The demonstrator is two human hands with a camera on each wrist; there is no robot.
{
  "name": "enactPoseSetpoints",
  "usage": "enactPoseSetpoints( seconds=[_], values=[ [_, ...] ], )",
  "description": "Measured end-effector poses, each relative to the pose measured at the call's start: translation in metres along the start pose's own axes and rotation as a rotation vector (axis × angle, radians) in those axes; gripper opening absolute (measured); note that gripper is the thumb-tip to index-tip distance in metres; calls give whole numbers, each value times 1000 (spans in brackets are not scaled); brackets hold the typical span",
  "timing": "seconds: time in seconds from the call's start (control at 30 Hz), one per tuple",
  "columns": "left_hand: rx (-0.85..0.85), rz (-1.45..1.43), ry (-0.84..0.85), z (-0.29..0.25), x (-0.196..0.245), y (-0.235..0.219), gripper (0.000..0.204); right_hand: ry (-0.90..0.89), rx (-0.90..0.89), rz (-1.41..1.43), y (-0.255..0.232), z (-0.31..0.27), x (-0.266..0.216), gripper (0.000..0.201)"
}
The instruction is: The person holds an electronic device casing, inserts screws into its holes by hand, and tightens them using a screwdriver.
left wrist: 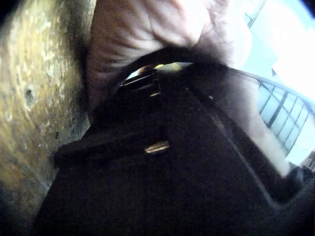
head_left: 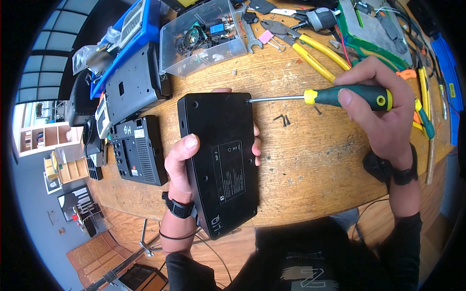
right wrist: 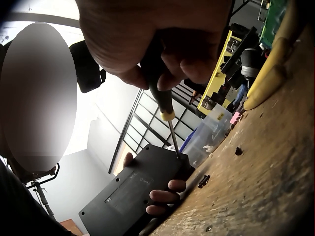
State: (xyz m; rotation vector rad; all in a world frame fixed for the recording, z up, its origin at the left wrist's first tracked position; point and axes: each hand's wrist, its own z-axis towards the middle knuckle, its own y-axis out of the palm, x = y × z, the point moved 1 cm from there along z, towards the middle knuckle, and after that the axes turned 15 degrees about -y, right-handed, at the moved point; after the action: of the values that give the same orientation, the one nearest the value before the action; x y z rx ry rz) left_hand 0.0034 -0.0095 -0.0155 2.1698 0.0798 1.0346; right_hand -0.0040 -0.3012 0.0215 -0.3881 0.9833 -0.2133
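Gripping a flat black plastic electronics case [head_left: 218, 160] at the centre of the head view, the person's left hand [head_left: 182, 162] curls its thumb over the case's left edge while its fingertips [head_left: 256, 145] show along the right edge, so the hand is clamped on the case. The case lies underside up, partly tilted off a worn wooden workbench [head_left: 310, 160], with a printed label on its back. The person's right hand [head_left: 376, 104], at the right of the frame, is wrapped tightly round the handle of a green and yellow screwdriver [head_left: 349, 96]; its metal shaft runs left and the tip meets a screw hole at the case's upper right corner. In the right wrist view the same shaft points down onto that corner. Two small dark loose screws [head_left: 282, 119] lie on the bench just right of the case. Toward the upper part of the frame sit a clear plastic parts box [head_left: 204, 39] and yellow-handled pliers [head_left: 310, 51]. A second black device with sockets [head_left: 138, 150] rests to the left of the case.
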Motion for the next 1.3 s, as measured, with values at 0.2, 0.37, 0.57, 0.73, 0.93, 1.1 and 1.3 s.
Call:
enactPoseSetpoints(
  seconds=[0.2,0.37,0.57,0.73,0.93,1.1,1.3],
  values=[
    [-17,0,-45,-2,2,1,95,-29,-182,-88,-8,1,-3,26],
    [-4,11,-50,-2,3,1,96,-157,-121,6,-5,4,1,40],
    [51,61,-2,-1,0,6,93,-176,-121,-15,-8,0,10,41],
    [62,61,-6,-1,0,6,92,-273,-134,-200,-3,3,10,33],
    [51,79,-31,-1,2,3,92,-405,-151,-158,-12,9,9,26],
    [74,58,-29,-2,0,4,92,18,-62,-60,-2,2,4,30],
    [67,75,-15,-1,0,4,92,-312,-160,34,-10,5,17,25]
  ],
)
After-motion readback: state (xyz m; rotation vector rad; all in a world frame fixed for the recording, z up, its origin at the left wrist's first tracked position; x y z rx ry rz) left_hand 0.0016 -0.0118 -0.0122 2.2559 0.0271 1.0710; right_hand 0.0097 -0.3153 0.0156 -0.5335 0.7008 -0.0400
